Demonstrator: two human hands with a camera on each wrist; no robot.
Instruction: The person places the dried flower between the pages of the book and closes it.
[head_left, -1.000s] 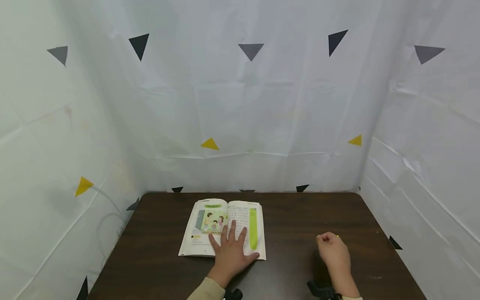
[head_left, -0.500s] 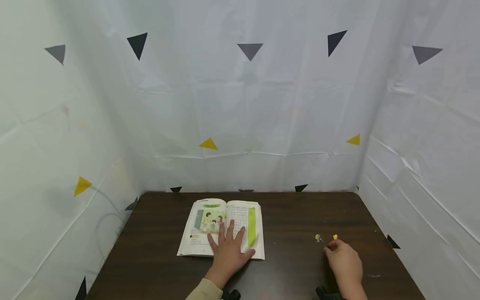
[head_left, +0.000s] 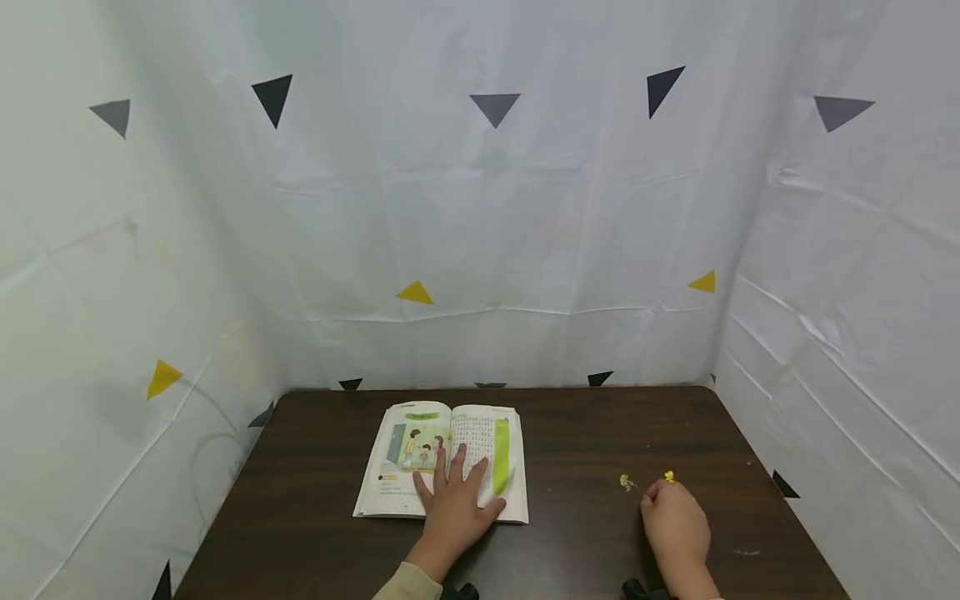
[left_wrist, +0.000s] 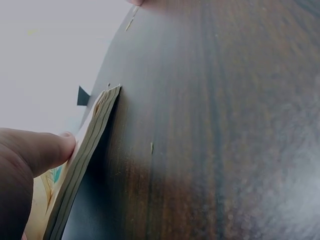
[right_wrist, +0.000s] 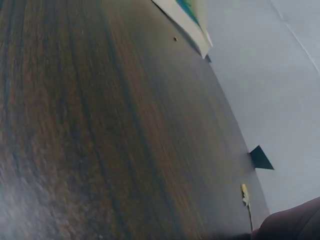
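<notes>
My left hand lies spread over the lower middle of an open book, fingers apart on the printed pages. In the left wrist view its thumb presses the page near the book's edge. To the right, my right hand has curled fingers and pinches the thin stem of a small yellow flower, whose head points left. The right wrist view shows the same flower with its stem running to the fingertips. Another small yellow flower shows just beyond the right knuckles; its stem is hidden.
The dark wooden table bears the book on its left half. White sheeting with coloured triangles encloses the back and both sides. Small pale bits lie on the wood in the left wrist view.
My right hand shifts right, bringing the left flower into view from behind the fingers, then moves slightly back left with it. The left hand stays on the book.
</notes>
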